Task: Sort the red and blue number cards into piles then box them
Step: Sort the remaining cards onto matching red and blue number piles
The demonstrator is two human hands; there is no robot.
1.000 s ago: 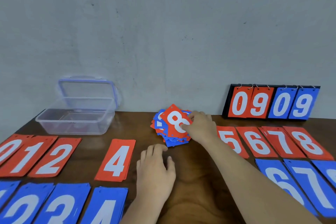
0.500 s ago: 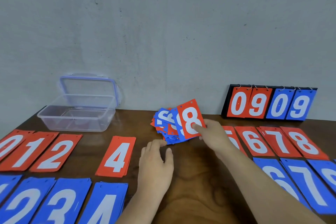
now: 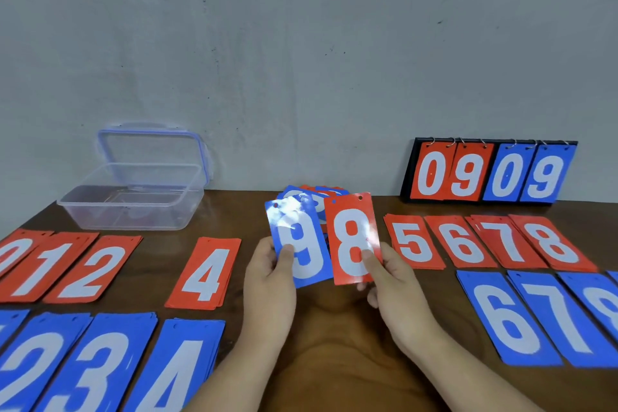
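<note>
Number cards, red and blue, cover most of the bench (image 3: pixel 334 338), a dark brown wooden top set against a grey wall. Blue piles, front row: 2 (image 3: pixel 30 368), 3 (image 3: pixel 97 365) and 4 (image 3: pixel 177 371) at the left; 6 (image 3: pixel 505 318) and 7 (image 3: pixel 565 318) at the right, with one further blue pile (image 3: pixel 602 304) cut off by the frame edge. Red piles, second row: 0 (image 3: pixel 10 254), 1 (image 3: pixel 43 267) and 2 (image 3: pixel 93 271) side by side at the left, 4 (image 3: pixel 204 274) standing apart from them; 5 (image 3: pixel 413 242), 6 (image 3: pixel 463 244), 7 (image 3: pixel 508 241) and 8 (image 3: pixel 551 241) overlapping slightly at the right. Clear plastic box (image 3: pixel 133 207), far left corner, with its blue-rimmed lid (image 3: pixel 150 150) upright behind it. Flip scoreboard (image 3: pixel 491 170), far right against the wall, black-backed and ring-bound, showing red 0 9 and blue 0 9. Unsorted heap (image 3: pixel 317 192) of mixed red and blue cards, far centre, mostly hidden behind the two held cards. Left hand (image 3: pixel 267 278), raised at centre, grips the blue 9 card (image 3: pixel 301 241) by its lower edge, thumb on the face and fingers (image 3: pixel 266 252) curled behind. Right hand (image 3: pixel 391 278), just beside it, pinches the red 8 card (image 3: pixel 352 237) the same way. Both cards are upright, faces to the camera, edges nearly touching.
</note>
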